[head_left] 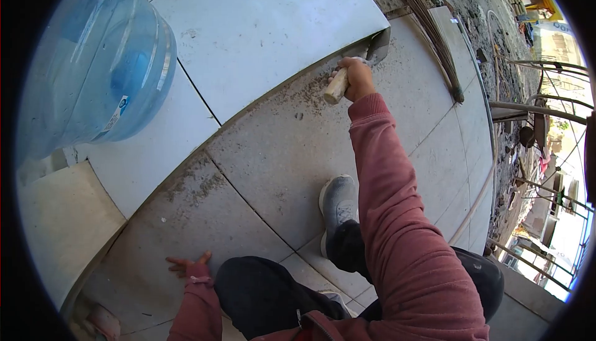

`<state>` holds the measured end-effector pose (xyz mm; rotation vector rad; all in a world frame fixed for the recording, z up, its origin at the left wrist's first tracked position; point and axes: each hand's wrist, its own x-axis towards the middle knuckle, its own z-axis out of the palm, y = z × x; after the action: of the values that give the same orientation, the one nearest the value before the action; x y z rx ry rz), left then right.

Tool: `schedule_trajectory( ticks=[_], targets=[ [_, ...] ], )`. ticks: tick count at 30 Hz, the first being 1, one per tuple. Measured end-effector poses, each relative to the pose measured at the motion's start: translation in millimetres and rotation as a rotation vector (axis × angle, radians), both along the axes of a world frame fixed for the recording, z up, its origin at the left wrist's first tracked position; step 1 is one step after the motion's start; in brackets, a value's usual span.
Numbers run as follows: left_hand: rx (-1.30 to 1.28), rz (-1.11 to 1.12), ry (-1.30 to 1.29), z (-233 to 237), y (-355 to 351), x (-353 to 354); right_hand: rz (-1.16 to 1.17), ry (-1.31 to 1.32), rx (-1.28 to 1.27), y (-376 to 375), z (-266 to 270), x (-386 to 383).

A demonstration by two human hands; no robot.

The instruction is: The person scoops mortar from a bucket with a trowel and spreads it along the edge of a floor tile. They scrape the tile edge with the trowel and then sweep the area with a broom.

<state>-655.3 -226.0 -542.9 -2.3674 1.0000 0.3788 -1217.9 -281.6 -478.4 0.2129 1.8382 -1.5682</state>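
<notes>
A tool with a wooden handle [337,88] is at the outer corner of the raised, white-tiled step [267,31]; its far end is hard to make out. The right hand [355,79] is closed around the handle. The left hand [189,265] holds nothing visible, its fingers spread at the tiled floor [279,173] beside the knee; whether it bears on the tile is unclear. Loose dirt [205,187] is scattered along the foot of the step. A grey shoe [338,203] is on the floor below the right hand.

On the step, well apart from that corner, sits a big clear-blue plastic bottle [102,74] with a small sticker [113,112]. A darker blue patch shows through its wall; I cannot tell whether it holds liquid. A stick broom [437,49] lies near the floor's outer edge, beyond the step's corner.
</notes>
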Motion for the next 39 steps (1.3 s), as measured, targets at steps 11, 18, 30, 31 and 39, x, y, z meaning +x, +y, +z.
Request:
schedule_trajectory(
  ticks=[11,18,30,31,39],
  targets=[
    [-0.049,-0.029,0.030,-7.0,2.8,7.9,-0.050,-0.188,-0.320,-27.4,-16.8,342.1],
    [-0.103,-0.041,0.126,8.6,4.6,2.0,-0.085,-0.333,-0.378,-39.9,-0.1,292.6],
    [-0.106,0.018,0.210,13.4,2.7,-1.1,-0.083,-0.200,-0.303,-55.7,0.3,292.4],
    [-0.103,0.020,0.220,12.9,4.7,-2.9,-0.126,-0.264,-0.336,-54.1,-1.7,309.5],
    [-0.156,0.033,0.283,15.3,4.4,1.1,-0.117,-0.297,-0.352,-27.2,-5.7,326.3]
  ],
)
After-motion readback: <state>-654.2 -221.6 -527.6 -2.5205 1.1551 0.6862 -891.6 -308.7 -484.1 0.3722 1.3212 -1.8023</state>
